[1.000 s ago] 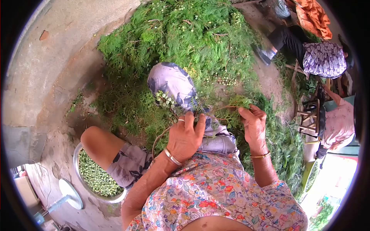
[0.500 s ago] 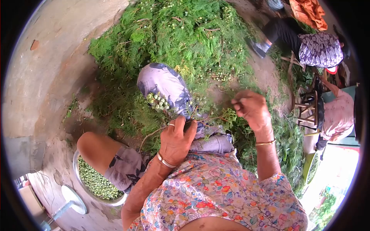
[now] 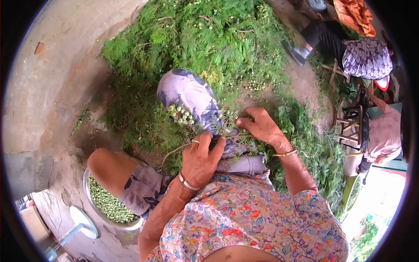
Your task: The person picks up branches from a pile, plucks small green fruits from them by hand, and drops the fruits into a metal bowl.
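Observation:
My left hand [image 3: 200, 159] is closed on a thin conifer branch [image 3: 175, 150] above my lap. Its bare stem trails off to the left, and a cluster of pale green cones [image 3: 181, 115] hangs over my trousered knee [image 3: 185, 89]. Just right of the branch's green sprigs [image 3: 228, 124] is my right hand [image 3: 262, 126]. Its thumb and forefinger are apart, with nothing visible between them. The fingertips of my left hand are partly hidden among the twigs.
A big heap of green conifer branches [image 3: 205, 43] lies in front of me. By my left leg stands a round basin [image 3: 88, 198] of small green cones. A pedestal fan [image 3: 85, 222] is at lower left. Two other people [image 3: 366, 59] are at the right near wooden stools [image 3: 349, 126].
My right hand has come left and inward toward the branch, and its fingers have gone from curled to apart. My left hand has kept its place on the branch.

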A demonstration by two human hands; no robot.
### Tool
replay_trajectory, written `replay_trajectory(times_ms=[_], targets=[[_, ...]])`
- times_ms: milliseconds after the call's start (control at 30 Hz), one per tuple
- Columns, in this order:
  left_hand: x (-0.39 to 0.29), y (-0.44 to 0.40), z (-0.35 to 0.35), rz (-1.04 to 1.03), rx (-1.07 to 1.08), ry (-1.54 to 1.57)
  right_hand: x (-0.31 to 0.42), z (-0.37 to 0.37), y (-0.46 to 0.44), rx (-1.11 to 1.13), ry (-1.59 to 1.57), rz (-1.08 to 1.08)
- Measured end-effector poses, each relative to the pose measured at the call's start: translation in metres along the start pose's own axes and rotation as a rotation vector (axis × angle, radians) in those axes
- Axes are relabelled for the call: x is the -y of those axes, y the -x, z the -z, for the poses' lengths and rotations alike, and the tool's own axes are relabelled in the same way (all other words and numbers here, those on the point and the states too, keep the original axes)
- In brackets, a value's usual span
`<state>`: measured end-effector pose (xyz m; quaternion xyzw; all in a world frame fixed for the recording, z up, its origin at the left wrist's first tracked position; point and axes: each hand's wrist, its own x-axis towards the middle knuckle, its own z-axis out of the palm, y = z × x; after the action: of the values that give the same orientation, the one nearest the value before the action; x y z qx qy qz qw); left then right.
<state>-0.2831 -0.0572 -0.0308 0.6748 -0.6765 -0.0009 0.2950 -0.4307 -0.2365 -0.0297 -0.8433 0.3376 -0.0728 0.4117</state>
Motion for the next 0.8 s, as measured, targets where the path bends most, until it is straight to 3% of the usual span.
replay_trajectory(times_ms=[133,300,400,500,600,633,700,733,767,800], targets=[[0.0,-0.002,0.0,-0.023,0.01,-0.007,-0.002,-0.004,0.002,-0.128,-0.061,-0.041],[-0.006,-0.007,0.001,0.003,0.029,-0.033,-0.01,-0.005,0.0,-0.415,0.005,0.084],[-0.005,-0.006,0.002,0.023,0.037,-0.028,-0.046,0.006,-0.006,-0.625,-0.153,-0.023],[-0.002,-0.003,0.0,0.041,0.005,0.01,-0.039,0.041,0.005,-0.561,-0.712,-0.33],[-0.002,-0.004,-0.001,0.038,-0.037,0.02,-0.002,0.057,0.01,-0.553,-0.901,-0.411],[-0.002,-0.005,-0.001,0.04,-0.033,0.019,0.001,0.058,0.014,-0.553,-0.901,-0.411],[-0.003,-0.005,0.0,0.044,-0.03,0.016,0.005,0.059,0.026,-0.243,-0.886,-0.297],[-0.003,-0.005,0.0,0.047,-0.025,0.018,0.013,0.054,0.026,-0.215,-0.676,-0.277],[-0.003,-0.005,-0.001,0.05,-0.019,0.021,0.017,0.046,0.025,-0.215,-0.677,-0.277],[-0.003,-0.005,-0.001,0.051,-0.019,0.02,0.021,0.037,0.024,-0.159,-0.352,-0.158]])
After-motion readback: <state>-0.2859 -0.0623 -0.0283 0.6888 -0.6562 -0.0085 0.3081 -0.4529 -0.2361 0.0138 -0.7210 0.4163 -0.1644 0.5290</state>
